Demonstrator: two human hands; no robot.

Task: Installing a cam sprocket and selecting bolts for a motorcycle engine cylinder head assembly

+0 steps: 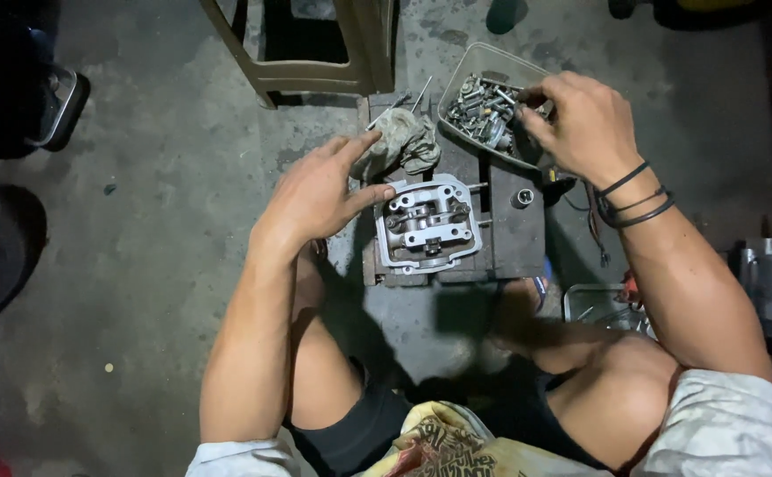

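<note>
Nearest the camera were the person's bent knees and a yellow printed cloth across the lap. A metal tray of small parts sat on the floor by the right knee.

Further out, a dark block on the concrete floor served as the worktop. The cylinder head lay on it, valve gear facing up, approx. centred.

Left hand: rested on the left edge of the cylinder head, thumb touching the casting, fingers apart and extended toward the grey rag. No grip was applied; the part was steadied only.

Right hand: reached into the clear plastic tub of bolts and nuts. Fingers were pinched together among the fasteners; whether one was actually held could not be told.

Hazards, as judged:
- Tub sat at the far corner of the block, partly overhanging. A sideways push while sorting could tip it and scatter hardware.
- Cylinder head was open, w/ no cover. A dropped nut or grit from the rag could fall into the rocker area.
- A small silver part stood loose on the block, near the right wrist; a sweep of the forearm could knock it off.
- Light was low; a wrong-size bolt could be picked.
</note>
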